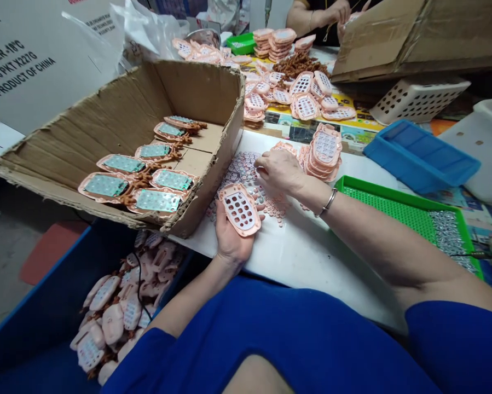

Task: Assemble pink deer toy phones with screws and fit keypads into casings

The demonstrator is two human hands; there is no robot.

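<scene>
My left hand (pixel 232 245) lies palm up at the table's near edge and holds a pink plastic shell (pixel 242 210) with a white inner panel full of round holes. Just beyond it, my right hand (pixel 282 171) is over a spread of small round buttons (pixel 241 167), fingers pinched together. Whatever those fingertips hold is too small to make out. Right behind that hand stands a stack of similar pink shells (pixel 324 146). Left of the shell, a cardboard box (pixel 200 205) contains several pink shells fitted with green circuit boards (pixel 106 185) and brown pieces.
A green tray (pixel 393 213) with screws (pixel 451 235) sits at the right, near a blue bin (pixel 422 156) and a white basket (pixel 420 101). A blue crate (pixel 44 306) of assembled pink pieces (pixel 112 323) stands lower left. Across the table are more shells (pixel 305 104) and a co-worker's hands (pixel 338 13).
</scene>
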